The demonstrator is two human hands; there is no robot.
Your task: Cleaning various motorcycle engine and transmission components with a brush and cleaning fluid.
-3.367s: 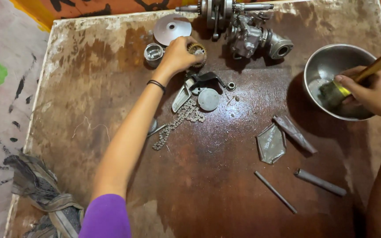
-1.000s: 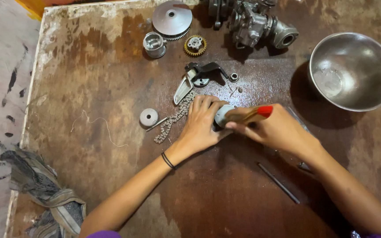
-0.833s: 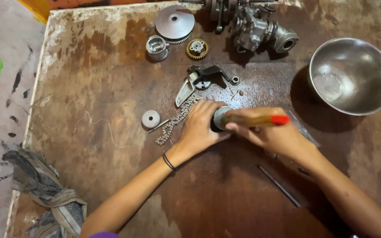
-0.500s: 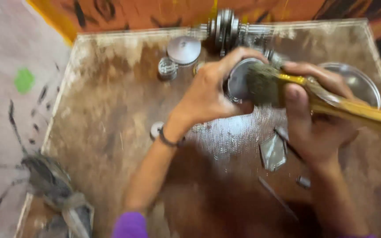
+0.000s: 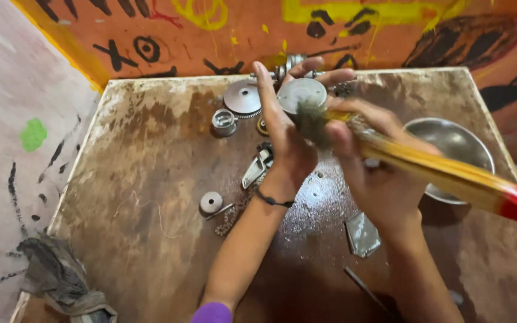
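Note:
My left hand [image 5: 285, 128] is raised above the stained wooden board [image 5: 139, 179] and holds a round grey metal disc [image 5: 300, 94] up in its fingers. My right hand [image 5: 375, 173] grips a paintbrush [image 5: 444, 173] with a yellow wooden handle and red end. Its dirty bristles [image 5: 312, 122] press against the lower edge of the disc. Both hands are close to the camera, over the middle of the board.
On the board lie a toothed pulley disc [image 5: 242, 97], a small gear [image 5: 224, 121], a washer-like wheel [image 5: 211, 202], a chain [image 5: 231, 215], a metal lever [image 5: 254, 170] and a flat plate [image 5: 362, 234]. A steel bowl [image 5: 453, 143] sits right. A dirty rag [image 5: 55, 278] lies at lower left.
Both hands lifted the disc and the brush off the board toward the camera. Earlier the left hand reached among the parts at the back while the right held the brush in the bowl.

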